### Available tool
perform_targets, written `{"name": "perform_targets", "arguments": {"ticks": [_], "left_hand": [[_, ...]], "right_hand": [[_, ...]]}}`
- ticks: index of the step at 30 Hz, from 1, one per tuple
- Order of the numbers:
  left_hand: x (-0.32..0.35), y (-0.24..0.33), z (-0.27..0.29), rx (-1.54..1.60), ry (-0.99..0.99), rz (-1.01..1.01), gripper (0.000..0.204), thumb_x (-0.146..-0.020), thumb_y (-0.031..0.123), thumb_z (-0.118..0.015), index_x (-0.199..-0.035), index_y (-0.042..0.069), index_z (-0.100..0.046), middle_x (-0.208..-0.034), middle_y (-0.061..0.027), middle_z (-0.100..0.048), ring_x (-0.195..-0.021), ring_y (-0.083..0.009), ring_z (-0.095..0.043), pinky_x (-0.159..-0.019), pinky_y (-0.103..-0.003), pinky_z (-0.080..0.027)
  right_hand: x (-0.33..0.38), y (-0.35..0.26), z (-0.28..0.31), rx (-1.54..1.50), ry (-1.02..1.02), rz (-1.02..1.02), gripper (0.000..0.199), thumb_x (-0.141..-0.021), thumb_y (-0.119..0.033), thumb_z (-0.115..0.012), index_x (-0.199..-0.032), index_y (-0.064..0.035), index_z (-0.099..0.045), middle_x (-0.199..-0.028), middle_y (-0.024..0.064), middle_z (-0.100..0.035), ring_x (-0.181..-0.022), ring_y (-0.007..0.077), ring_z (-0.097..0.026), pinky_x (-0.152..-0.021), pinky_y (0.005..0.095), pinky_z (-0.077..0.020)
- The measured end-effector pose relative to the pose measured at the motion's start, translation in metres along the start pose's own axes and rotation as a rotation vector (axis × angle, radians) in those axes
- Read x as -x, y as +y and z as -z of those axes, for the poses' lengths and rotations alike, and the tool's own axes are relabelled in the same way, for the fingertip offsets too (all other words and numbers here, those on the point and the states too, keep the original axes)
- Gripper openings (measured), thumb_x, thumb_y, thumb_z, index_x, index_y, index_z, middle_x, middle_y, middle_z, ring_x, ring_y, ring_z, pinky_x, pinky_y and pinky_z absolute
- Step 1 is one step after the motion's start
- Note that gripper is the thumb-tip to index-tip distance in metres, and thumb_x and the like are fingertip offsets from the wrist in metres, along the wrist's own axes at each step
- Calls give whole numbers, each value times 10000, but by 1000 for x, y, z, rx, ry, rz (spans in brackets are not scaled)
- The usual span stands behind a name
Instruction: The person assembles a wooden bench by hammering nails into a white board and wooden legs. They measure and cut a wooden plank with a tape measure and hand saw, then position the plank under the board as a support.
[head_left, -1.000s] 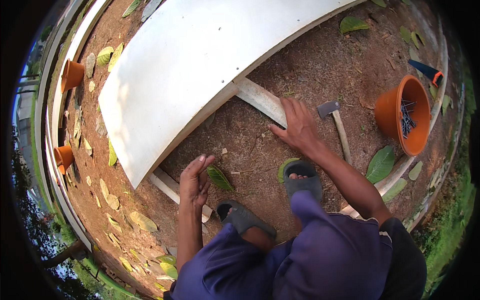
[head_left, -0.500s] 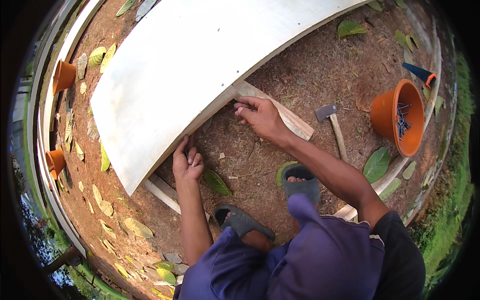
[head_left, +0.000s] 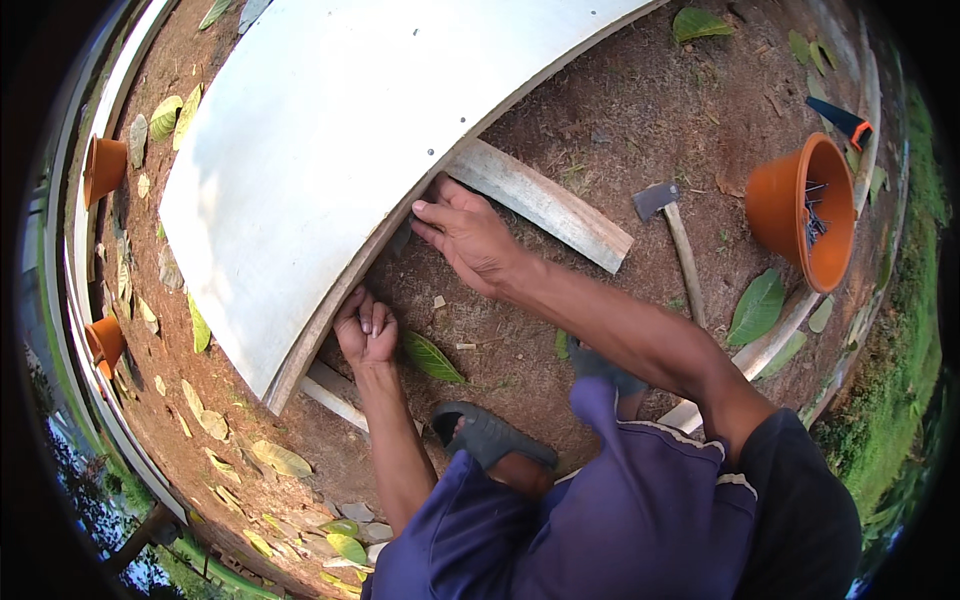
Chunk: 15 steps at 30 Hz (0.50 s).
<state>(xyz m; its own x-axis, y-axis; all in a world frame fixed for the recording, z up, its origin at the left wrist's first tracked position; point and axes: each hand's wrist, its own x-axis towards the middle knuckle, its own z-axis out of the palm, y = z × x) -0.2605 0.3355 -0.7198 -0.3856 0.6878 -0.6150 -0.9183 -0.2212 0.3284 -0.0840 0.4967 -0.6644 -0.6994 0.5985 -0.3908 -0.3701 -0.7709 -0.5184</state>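
Observation:
A large white board (head_left: 290, 170), with several dark nail heads on it, slopes across the upper left. Just under its near edge runs a long wooden strip (head_left: 313, 339). My left hand (head_left: 367, 330) is palm up with curled fingers, its fingertips closed at the strip and partly hidden behind it. Farther along the same edge, my right hand (head_left: 468, 243) has its thumb against the strip and its fingers bent around underneath, where the tips are hidden. A wooden plank (head_left: 555, 208) sticks out from below the board beside my right hand.
A hatchet (head_left: 672, 235) lies on the dirt to the right. Beyond it stands a tilted orange bucket (head_left: 780, 215) holding nails, with a handsaw (head_left: 840, 122) behind. Two more orange buckets (head_left: 105, 168) (head_left: 105, 340) are at the far left. Leaves (head_left: 757, 305) are scattered around.
My right hand has moved left and down, from apart near the plank to the board's edge. The wooden strip now shows as a separate layer below the board.

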Motion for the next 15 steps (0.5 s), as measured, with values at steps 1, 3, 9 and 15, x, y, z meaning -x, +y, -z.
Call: {"name": "perform_targets", "arguments": {"ticks": [1,3,9,15], "left_hand": [[0,-1,7,-1,-5,7,162,-896,-88,-546,-1009,8,-610,-670,-1,-498,-396,-81,-288,-343,-211,-267],[-1,-3,7,-1,-16,5,181,-887,-89,-546,-1021,0,-631,-689,-8,-537,-392,-81,-291,-337,-207,-273],[-5,-9,2,-6,8,-27,187,-891,-80,-551,-1036,8,-629,-732,-11,-560,-401,-83,-304,-340,-207,-272],[-6,-7,-1,-11,16,16,183,-901,-75,-552,-1030,32,-623,-759,-15,-567,-411,-80,-311,-340,-214,-262]], "right_hand": [[2,2,0,-13,18,27,660,-1034,-88,-528,-1608,-66,-203,-1601,58,-329,-1409,172,-386,-1172,375,-322],[3,3,0,28,34,84,633,-1034,-95,-535,-1592,-50,-239,-1555,55,-388,-1379,165,-410,-1165,370,-334],[-2,4,10,227,10,69,603,-1027,-153,-572,-1561,-34,-320,-1481,71,-466,-1342,173,-443,-1139,392,-362],[-3,-2,9,282,95,-2,636,-1012,-204,-606,-1557,-15,-339,-1511,95,-461,-1363,199,-440,-1101,420,-392]]}}
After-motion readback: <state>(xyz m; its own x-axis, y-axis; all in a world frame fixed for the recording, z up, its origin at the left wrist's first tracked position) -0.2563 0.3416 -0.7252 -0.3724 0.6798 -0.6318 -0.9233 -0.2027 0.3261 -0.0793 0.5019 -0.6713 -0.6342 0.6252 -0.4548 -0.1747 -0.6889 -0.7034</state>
